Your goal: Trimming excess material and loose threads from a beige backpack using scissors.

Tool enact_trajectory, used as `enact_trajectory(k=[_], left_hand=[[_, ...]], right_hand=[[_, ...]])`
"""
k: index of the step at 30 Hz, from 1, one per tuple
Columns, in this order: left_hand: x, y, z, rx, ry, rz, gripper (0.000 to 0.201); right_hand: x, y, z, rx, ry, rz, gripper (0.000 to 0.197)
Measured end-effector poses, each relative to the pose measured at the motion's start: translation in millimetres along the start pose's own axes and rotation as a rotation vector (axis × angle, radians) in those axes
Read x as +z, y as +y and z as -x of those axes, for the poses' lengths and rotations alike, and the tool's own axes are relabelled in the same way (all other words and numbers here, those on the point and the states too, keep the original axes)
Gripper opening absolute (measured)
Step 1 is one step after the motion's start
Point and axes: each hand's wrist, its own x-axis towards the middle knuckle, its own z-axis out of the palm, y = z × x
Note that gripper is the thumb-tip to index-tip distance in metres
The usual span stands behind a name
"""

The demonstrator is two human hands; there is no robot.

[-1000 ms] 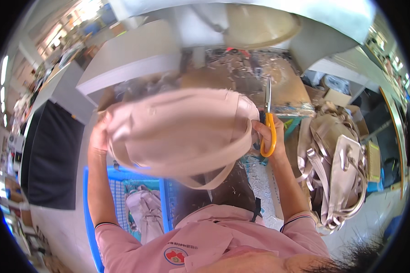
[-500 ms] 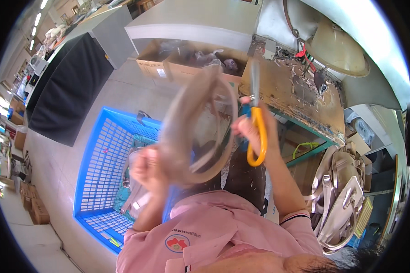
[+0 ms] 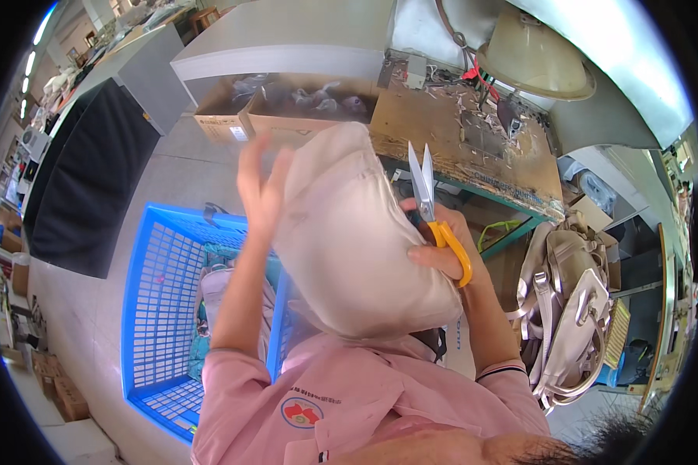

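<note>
A pale beige bag (image 3: 341,232) with a soft, slightly creased surface hangs in front of my body. My right hand (image 3: 442,240) holds a pair of scissors (image 3: 424,186) with orange handles, blades parted and pointing up and away. The thumb of that hand also lies on the bag's right edge, pinching it. My left hand (image 3: 262,182) is raised by the bag's upper left side, fingers spread and somewhat blurred; whether it touches the bag I cannot tell.
Left of me stands a blue plastic basket (image 3: 136,310) with a greyish bag (image 3: 215,291) inside. Several beige bags (image 3: 570,310) hang at my right. Ahead are a worn workbench (image 3: 434,128) with scraps, a lamp shade (image 3: 539,58) and cardboard boxes (image 3: 302,128).
The bag has turned from showing its open, looped side to a broad flat side. My left hand has let go and risen. The scissors stay in my right hand, which now also grips the bag.
</note>
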Motion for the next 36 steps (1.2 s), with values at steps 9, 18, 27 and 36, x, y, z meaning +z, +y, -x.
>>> enact_trajectory(k=[9,18,27,36], left_hand=[[22.2,-23.7,-71.1,-0.486,-0.798,0.422,0.055],[83.3,86.5,-111.7,-0.119,-0.669,0.181,0.019],[162.0,74.4,-130.6,-0.108,-0.784,0.132,0.021],[196.2,56.7,-144.4,-0.039,-0.78,0.11,0.022]], right_hand=[[-22.8,-0.2,29.3,-0.056,0.062,-0.026,0.05],[-86.2,1.1,35.0,-0.014,0.575,-0.268,0.049],[-128.9,10.9,34.2,0.017,0.65,-0.559,0.047],[-148.7,14.9,26.8,0.048,0.673,-0.602,0.046]])
